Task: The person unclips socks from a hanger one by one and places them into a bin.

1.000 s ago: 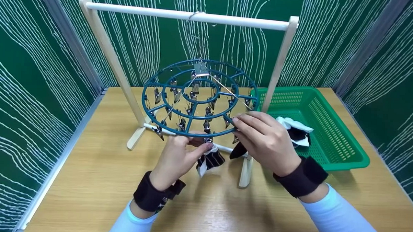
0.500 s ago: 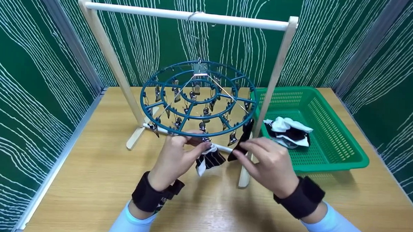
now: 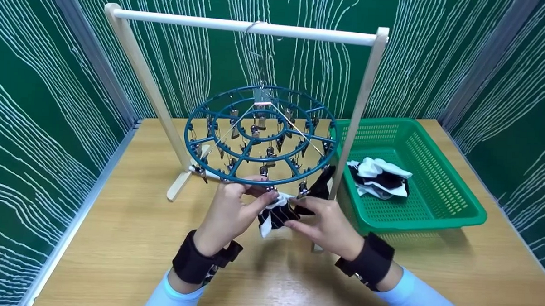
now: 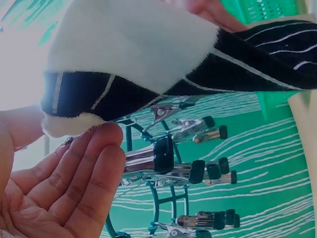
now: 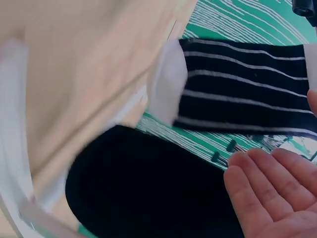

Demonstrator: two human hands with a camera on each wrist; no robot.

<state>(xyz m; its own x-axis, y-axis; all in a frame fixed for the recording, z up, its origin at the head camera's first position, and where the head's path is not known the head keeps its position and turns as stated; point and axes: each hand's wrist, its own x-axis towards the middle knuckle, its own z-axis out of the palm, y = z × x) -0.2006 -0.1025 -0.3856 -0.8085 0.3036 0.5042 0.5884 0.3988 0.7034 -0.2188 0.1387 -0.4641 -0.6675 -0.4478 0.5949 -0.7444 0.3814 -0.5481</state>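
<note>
Two hands are working under the round blue plastic peg hanger (image 3: 260,134). We are pinching the top of a black sock with thin white stripes (image 3: 277,213) with our left hand (image 3: 229,215), right at a metal clip (image 3: 271,188). Our right hand (image 3: 329,225) is touching the sock from the side, fingers loosely bent. We think we are fixing the sock to the hanger; next we need a firm clip bite.

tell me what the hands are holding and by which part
The left hand pinches the top of the striped sock, its white cuff, under a clip of the round hanger. The right hand touches the sock's side; whether it has a grip cannot be told.
</note>
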